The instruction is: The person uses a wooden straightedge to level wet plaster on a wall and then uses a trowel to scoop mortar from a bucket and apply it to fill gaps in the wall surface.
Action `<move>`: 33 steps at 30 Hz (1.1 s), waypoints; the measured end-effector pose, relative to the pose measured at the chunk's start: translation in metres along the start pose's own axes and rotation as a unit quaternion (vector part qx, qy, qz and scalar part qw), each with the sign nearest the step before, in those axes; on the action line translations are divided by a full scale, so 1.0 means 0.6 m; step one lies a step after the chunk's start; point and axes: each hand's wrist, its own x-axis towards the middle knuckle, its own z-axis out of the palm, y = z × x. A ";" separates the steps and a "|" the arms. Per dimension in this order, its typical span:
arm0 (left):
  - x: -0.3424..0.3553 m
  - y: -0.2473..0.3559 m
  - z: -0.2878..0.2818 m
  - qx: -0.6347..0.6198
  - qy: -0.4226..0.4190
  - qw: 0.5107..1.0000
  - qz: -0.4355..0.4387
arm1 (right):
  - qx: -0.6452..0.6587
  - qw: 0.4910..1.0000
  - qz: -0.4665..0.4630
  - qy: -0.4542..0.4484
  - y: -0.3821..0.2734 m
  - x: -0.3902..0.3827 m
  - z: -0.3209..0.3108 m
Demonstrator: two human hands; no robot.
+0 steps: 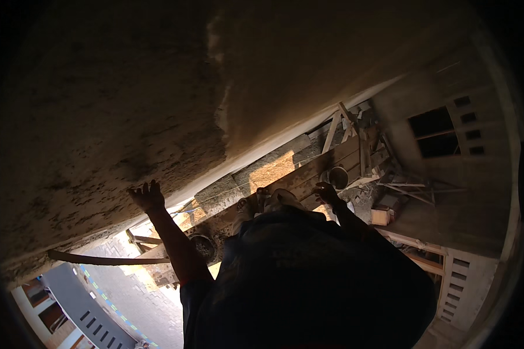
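Grey-brown plaster wall looming over a person on a plank platform

Dim light is covering most of the scene. The plaster wall (116,110) is filling the upper left, its left part looking rough and pitted; a ragged pale edge is dividing it from a smoother coat (291,81) to the right. The person's left hand (147,198) is reaching up at the wall's lower part, its grip open with the fingers spreading; whether the skin is touching the plaster, I cannot tell. The right hand (328,193) is hovering or resting just beside a round bucket (336,177), its fingers bending; shadow is hiding whether that grip is holding anything. The bucket is standing on the plank platform (305,178), to the right of the person's feet (242,205). A second dark bucket (202,246) is sitting near the left forearm, partly hidden by it.

Wooden braces (362,142) are rising at the platform's far right end, and a dark window opening (434,132) is showing in the wall beyond. At lower left, a long dark bar (105,259) is running from the wall's foot toward the left forearm, above bright paving (154,314).
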 end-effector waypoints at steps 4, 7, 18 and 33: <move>0.021 -0.061 -0.120 0.164 0.037 0.984 -0.063 | 0.011 0.999 0.011 0.032 0.066 -0.036 0.003; -0.001 -0.114 -0.213 0.296 0.015 0.945 -0.138 | 0.027 0.998 0.037 0.051 0.134 -0.047 0.001; -0.102 -0.327 -0.455 0.448 0.028 0.881 -0.152 | -0.017 1.000 -0.023 0.000 0.172 0.019 -0.097; -0.564 -0.656 -0.363 0.203 0.264 0.932 -0.145 | -0.218 0.970 0.063 -0.092 -0.115 0.241 -0.410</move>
